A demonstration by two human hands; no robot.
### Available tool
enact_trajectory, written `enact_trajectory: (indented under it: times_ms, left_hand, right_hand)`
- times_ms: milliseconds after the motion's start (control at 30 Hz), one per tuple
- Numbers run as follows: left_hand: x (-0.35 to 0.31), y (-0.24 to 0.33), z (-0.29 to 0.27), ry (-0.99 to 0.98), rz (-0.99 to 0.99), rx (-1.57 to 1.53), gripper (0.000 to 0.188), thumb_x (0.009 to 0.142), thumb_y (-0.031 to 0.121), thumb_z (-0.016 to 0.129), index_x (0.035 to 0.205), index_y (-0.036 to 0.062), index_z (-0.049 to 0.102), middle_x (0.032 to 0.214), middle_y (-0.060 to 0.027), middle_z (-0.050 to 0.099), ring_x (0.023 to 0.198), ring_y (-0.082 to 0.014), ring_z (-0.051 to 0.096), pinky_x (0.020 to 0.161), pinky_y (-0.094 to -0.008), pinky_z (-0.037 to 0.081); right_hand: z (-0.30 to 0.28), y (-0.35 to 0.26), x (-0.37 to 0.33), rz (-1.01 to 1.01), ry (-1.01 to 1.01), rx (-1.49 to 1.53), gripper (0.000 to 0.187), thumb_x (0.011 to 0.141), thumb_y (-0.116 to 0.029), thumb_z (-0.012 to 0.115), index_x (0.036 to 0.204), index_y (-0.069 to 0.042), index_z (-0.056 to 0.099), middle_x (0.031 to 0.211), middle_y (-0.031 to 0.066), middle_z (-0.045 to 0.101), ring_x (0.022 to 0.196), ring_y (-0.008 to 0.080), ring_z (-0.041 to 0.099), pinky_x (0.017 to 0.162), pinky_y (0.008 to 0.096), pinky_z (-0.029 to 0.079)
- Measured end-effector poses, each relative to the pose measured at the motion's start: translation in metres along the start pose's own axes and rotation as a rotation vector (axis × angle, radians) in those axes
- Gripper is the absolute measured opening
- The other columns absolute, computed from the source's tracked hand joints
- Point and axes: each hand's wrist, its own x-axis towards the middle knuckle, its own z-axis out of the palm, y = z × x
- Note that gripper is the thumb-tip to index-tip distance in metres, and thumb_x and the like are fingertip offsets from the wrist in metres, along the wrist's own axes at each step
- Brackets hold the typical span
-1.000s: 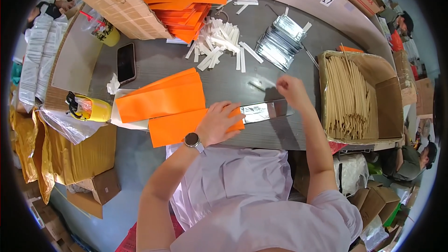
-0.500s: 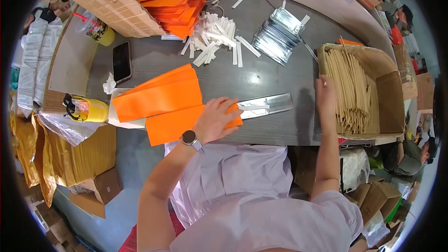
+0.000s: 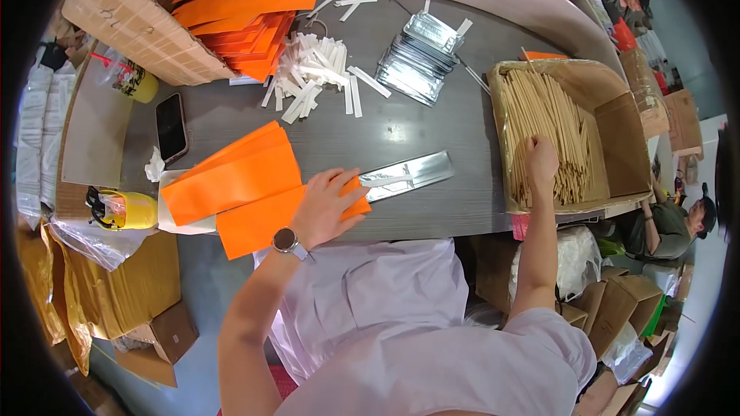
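My left hand (image 3: pixel 327 208) lies with fingers spread across an orange paper sleeve (image 3: pixel 258 223), pressing it to the table. From under the fingertips at its right end, a shiny silver foil packet (image 3: pixel 428 169) sticks out, a white paper strip (image 3: pixel 389 182) resting on it. More orange sleeves (image 3: pixel 231 173) are fanned out just behind. My right hand (image 3: pixel 542 163) is in the cardboard box (image 3: pixel 620 127) at the right, on the thin wooden sticks (image 3: pixel 566 139). Its fingers are curled together; what is between them is hidden.
White paper strips (image 3: pixel 316 65) are heaped at the back, beside a stack of silver packets (image 3: pixel 420 58). Orange sleeves (image 3: pixel 247 15) fill a tilted carton (image 3: pixel 135 19). A phone (image 3: pixel 171 127), a cup (image 3: pixel 137 83) and a yellow container (image 3: pixel 129 209) stand left. Co-workers sit far right.
My right hand has moved from the box's left edge in over the wooden sticks, its fingers closing. The left hand stays on the orange sleeve. The whole view has shifted slightly.
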Motion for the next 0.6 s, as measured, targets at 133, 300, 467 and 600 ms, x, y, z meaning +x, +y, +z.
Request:
enact_trajectory:
  times_ms: [133, 300, 467, 600]
  left_hand:
    - [0.001, 0.0, 0.0, 0.007, 0.012, 0.007, 0.051, 0.075, 0.031, 0.074, 0.122, 0.0191, 0.059, 0.138, -0.0082, 0.046, 0.121, -0.0318, 0.043, 0.1, -0.0465, 0.037]
    - [0.002, 0.0, -0.001, 0.012, 0.017, 0.009, 0.051, 0.074, 0.03, 0.074, 0.122, 0.0189, 0.059, 0.138, -0.0084, 0.046, 0.12, -0.0316, 0.044, 0.099, -0.0459, 0.038]
    - [0.002, 0.001, -0.001, 0.017, 0.018, -0.003, 0.05, 0.074, 0.029, 0.074, 0.121, 0.0189, 0.059, 0.137, -0.0085, 0.046, 0.12, -0.0317, 0.044, 0.098, -0.0457, 0.039]
    - [-0.001, 0.001, -0.001, 0.031, 0.006, -0.01, 0.05, 0.074, 0.028, 0.073, 0.121, 0.0191, 0.059, 0.137, -0.0085, 0.046, 0.12, -0.0319, 0.044, 0.098, -0.0454, 0.039]
  right_hand:
    - [-0.007, -0.006, -0.005, -0.03, -0.158, -0.068, 0.023, 0.083, -0.025, 0.063, 0.09, -0.005, 0.072, 0.085, 0.0165, 0.069, 0.082, 0.0341, 0.067, 0.072, 0.0431, 0.052]
    - [-0.007, -0.008, -0.002, 0.028, -0.185, -0.066, 0.022, 0.081, -0.026, 0.065, 0.089, -0.006, 0.072, 0.086, 0.016, 0.069, 0.083, 0.0336, 0.067, 0.073, 0.0432, 0.052]
    - [0.002, -0.003, 0.003, -0.041, -0.226, -0.177, 0.023, 0.079, -0.026, 0.065, 0.087, -0.006, 0.073, 0.085, 0.017, 0.069, 0.081, 0.0332, 0.067, 0.072, 0.0435, 0.052]
    - [-0.009, -0.011, 0.004, 0.011, -0.302, -0.082, 0.025, 0.076, -0.022, 0.062, 0.087, -0.003, 0.072, 0.083, 0.019, 0.068, 0.078, 0.0343, 0.067, 0.07, 0.0435, 0.052]
